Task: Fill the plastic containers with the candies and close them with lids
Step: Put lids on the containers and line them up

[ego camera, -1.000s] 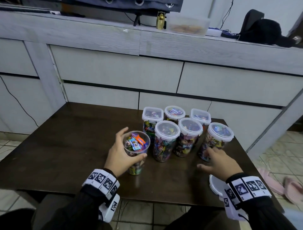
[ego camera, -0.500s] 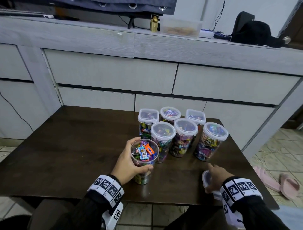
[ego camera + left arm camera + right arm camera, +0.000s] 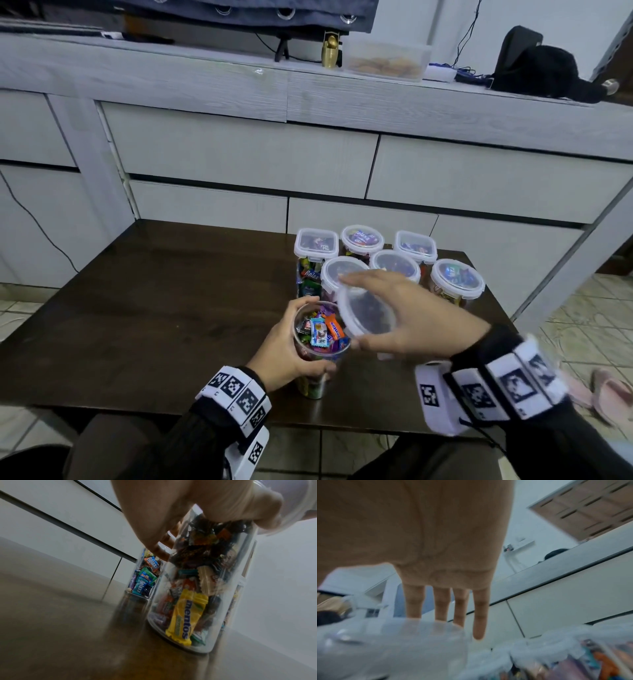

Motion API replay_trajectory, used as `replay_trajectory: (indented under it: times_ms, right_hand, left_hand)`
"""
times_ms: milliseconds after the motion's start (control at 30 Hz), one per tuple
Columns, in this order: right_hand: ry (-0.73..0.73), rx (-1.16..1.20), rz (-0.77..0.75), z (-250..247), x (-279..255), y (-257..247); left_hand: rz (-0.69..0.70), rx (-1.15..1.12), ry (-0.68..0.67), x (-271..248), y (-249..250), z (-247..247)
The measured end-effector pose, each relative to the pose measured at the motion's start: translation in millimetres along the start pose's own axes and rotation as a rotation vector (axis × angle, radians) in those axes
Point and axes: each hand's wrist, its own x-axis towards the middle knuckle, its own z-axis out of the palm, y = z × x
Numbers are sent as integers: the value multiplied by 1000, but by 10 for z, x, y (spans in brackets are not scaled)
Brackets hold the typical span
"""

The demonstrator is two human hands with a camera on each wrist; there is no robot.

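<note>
An open clear container (image 3: 320, 342) full of wrapped candies stands near the front edge of the dark table (image 3: 154, 308). My left hand (image 3: 286, 346) grips its side, thumb at the rim. In the left wrist view the same container (image 3: 197, 595) shows a yellow candy pack low inside. My right hand (image 3: 407, 315) pinches a clear round lid (image 3: 366, 315) between thumb and fingers. The lid is tilted, just above the right part of the container's rim. The right wrist view shows straight fingers (image 3: 443, 601) over the blurred lid (image 3: 402, 642).
Several lidded, candy-filled containers (image 3: 394, 263) stand in a cluster just behind the open one; a square one (image 3: 145, 574) shows in the left wrist view. Grey cabinet drawers (image 3: 239, 154) rise behind the table. Pink slippers (image 3: 609, 397) lie on the floor at right.
My right hand picked the lid up from the table's front right edge and carried it left and up over the open container. The left hand pulled the container slightly nearer.
</note>
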Motion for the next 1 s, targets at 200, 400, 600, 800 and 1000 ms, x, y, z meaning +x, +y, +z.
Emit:
replay_trajectory:
  times_ms: [200,400,600,800,1000]
  right_hand:
    - [-24,-17,-77,481,300,-181]
    - [20,99,-111,638,254,-147]
    - [95,82,-136,671,290,-142]
    - [106,98,-130,830,181,-92]
    - [94,64,-85,871,153,-74]
  left_hand:
    - [56,30,36,-13,25,18]
    - [73,20,35,-5,4,13]
    - [79,31,33,0,-46,21]
    - [66,-23,21,-4,-121,32]
    - [83,-49,-22,28,-129,28]
